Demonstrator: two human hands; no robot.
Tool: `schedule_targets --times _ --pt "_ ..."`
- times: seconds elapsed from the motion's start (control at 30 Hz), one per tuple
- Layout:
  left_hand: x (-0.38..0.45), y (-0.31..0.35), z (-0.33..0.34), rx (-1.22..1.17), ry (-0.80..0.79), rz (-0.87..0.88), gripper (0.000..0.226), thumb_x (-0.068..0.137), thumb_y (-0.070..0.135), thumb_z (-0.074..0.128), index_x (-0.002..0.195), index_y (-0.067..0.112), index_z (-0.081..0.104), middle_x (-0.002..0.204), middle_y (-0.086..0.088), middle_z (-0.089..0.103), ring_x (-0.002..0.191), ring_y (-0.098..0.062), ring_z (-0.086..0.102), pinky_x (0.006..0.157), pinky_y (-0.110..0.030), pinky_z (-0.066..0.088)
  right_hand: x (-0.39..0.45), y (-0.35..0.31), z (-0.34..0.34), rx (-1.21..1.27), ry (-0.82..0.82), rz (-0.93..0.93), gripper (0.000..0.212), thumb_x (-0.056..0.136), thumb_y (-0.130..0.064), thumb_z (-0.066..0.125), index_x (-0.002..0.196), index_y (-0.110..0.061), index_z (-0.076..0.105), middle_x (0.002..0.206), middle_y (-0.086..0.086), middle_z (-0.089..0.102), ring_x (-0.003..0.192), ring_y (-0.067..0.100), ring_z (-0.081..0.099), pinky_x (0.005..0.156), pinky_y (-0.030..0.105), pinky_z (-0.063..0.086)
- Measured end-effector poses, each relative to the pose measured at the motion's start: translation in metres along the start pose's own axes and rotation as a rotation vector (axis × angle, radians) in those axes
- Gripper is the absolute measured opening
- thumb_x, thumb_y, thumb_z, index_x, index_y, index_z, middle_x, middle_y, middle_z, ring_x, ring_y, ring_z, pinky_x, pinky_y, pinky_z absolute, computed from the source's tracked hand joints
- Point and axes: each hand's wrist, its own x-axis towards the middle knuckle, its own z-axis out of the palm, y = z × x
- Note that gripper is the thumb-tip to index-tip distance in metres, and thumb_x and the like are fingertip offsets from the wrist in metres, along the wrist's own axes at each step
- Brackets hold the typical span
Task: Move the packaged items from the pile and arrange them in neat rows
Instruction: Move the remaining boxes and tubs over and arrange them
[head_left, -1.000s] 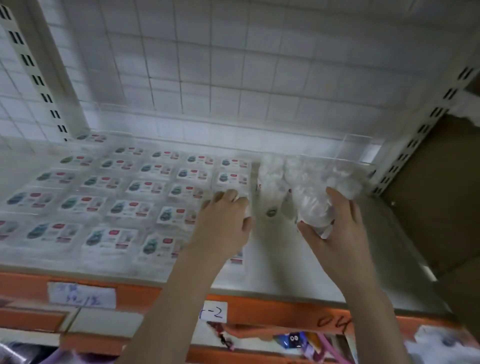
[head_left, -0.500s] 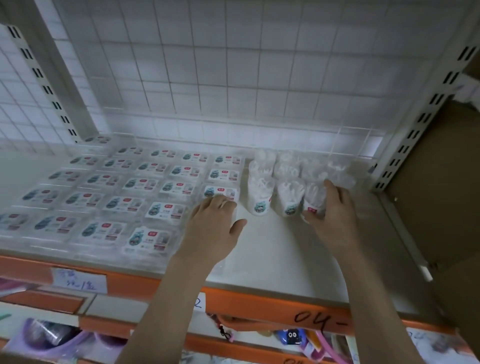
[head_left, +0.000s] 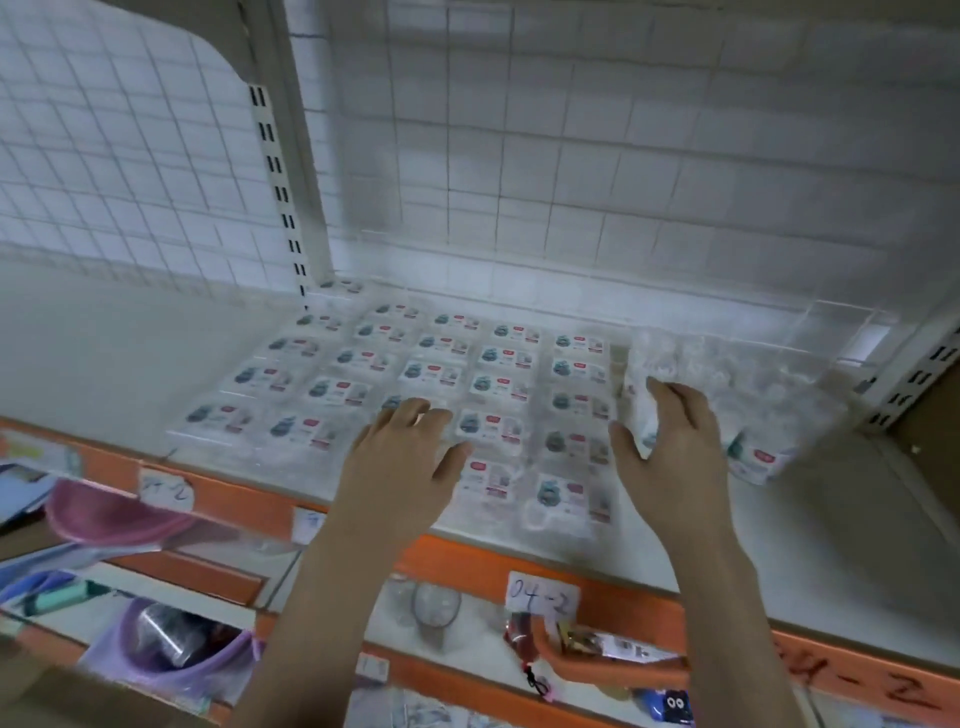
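Note:
Several flat clear packets with teal and red labels (head_left: 498, 387) lie in neat rows on the white shelf (head_left: 810, 545). To their right stands a cluster of upright clear packets holding white items (head_left: 743, 395). My left hand (head_left: 405, 462) hovers flat over the front packets, fingers spread, holding nothing. My right hand (head_left: 670, 441) rests against the left side of the upright cluster, its fingers curved around one packet (head_left: 641, 415); the frame is blurred and the grip is unclear.
A white wire grid (head_left: 571, 156) backs the shelf, with slotted uprights (head_left: 280, 192) at left and right. The orange front rail (head_left: 467, 561) carries handwritten labels. Below hang pink (head_left: 104, 514) and purple basins (head_left: 171, 654) and small goods. Brown cardboard stands at far right.
The view has swung so the rows sit further right. My right hand moved left from the cluster's right side to its left side. My left hand stays over the front packets.

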Motion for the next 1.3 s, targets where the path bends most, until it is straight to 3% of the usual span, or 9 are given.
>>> schedule_targets --times 0.23,0.33,0.4,0.53,0.73,0.93,1.1,1.2,1.3 --pt "-0.076 -0.174 -0.080 0.002 0.182 -0.202 0.034 0.086 0.028 0.061 0.116 0.014 0.060 0.110 -0.008 0.065 0.099 -0.033 0.059 0.082 -0.039 0.047 -0.045 -0.184 0.095 0.151 -0.106 -0.117 0.043 0.084 -0.015 0.061 0.125 -0.005 0.052 0.121 0.015 0.053 0.110 0.033 0.051 0.095 0.032 0.036" --pt "-0.117 -0.257 -0.116 0.038 0.205 -0.340 0.031 0.087 0.034 0.048 0.110 0.018 0.062 0.101 -0.007 0.066 0.094 -0.033 0.059 0.074 -0.036 0.045 -0.070 -0.269 0.145 0.214 -0.214 -0.214 0.039 0.087 -0.019 0.058 0.124 -0.009 0.053 0.121 0.011 0.054 0.111 0.029 0.050 0.094 0.034 0.039" --pt "-0.144 -0.306 -0.138 0.059 0.236 -0.398 0.033 0.084 0.036 0.042 0.099 0.016 0.064 0.086 -0.010 0.066 0.080 -0.035 0.060 0.063 -0.035 0.045 -0.085 -0.320 0.176 0.236 -0.270 -0.291 0.036 0.086 -0.017 0.059 0.120 -0.007 0.056 0.117 0.012 0.056 0.110 0.030 0.051 0.093 0.032 0.038" --pt "-0.191 -0.388 -0.173 0.075 0.303 -0.560 0.016 0.084 0.022 0.060 0.098 0.014 0.065 0.088 -0.006 0.067 0.078 -0.029 0.061 0.059 -0.030 0.041 -0.105 -0.409 0.229 0.276 -0.385 -0.400 0.033 0.085 -0.015 0.060 0.117 -0.006 0.058 0.112 0.010 0.058 0.104 0.028 0.053 0.088 0.030 0.040" --pt "-0.227 -0.498 -0.188 0.118 0.357 -0.748 0.019 0.082 0.025 0.063 0.093 0.011 0.069 0.091 -0.009 0.070 0.077 -0.033 0.065 0.060 -0.034 0.050 -0.116 -0.515 0.312 0.319 -0.471 -0.518 0.031 0.083 -0.014 0.061 0.112 -0.004 0.060 0.106 0.012 0.061 0.097 0.030 0.055 0.084 0.033 0.043" --pt "-0.228 -0.623 -0.210 0.183 0.332 -0.843 0.010 0.079 0.017 0.068 0.086 0.011 0.070 0.078 -0.007 0.066 0.071 -0.031 0.060 0.063 -0.034 0.048 -0.102 -0.611 0.410 0.399 -0.451 -0.454 0.027 0.085 -0.012 0.059 0.109 -0.001 0.063 0.105 0.015 0.063 0.097 0.032 0.055 0.082 0.038 0.045" --pt "-0.184 -0.733 -0.270 0.322 0.330 -0.840 0.013 0.085 0.020 0.060 0.090 0.012 0.068 0.088 -0.009 0.067 0.078 -0.029 0.059 0.066 -0.034 0.048 -0.064 -0.711 0.497 0.455 -0.463 -0.378 0.029 0.086 -0.013 0.057 0.113 -0.002 0.060 0.110 0.015 0.062 0.105 0.033 0.052 0.086 0.035 0.039" --pt "-0.153 -0.790 -0.301 0.337 0.414 -0.828 0.019 0.087 0.023 0.058 0.099 0.010 0.067 0.098 -0.010 0.066 0.086 -0.029 0.058 0.069 -0.036 0.046 -0.047 -0.764 0.537 0.448 -0.487 -0.387 0.032 0.089 -0.018 0.054 0.118 -0.006 0.057 0.117 0.011 0.058 0.110 0.028 0.047 0.087 0.030 0.035" --pt "-0.138 -0.837 -0.306 0.305 0.391 -0.859 0.023 0.089 0.026 0.056 0.105 0.012 0.065 0.103 -0.007 0.065 0.090 -0.026 0.057 0.072 -0.034 0.045 -0.039 -0.800 0.571 0.408 -0.530 -0.404 0.032 0.090 -0.020 0.052 0.120 -0.008 0.056 0.119 0.008 0.057 0.111 0.024 0.046 0.085 0.026 0.034"
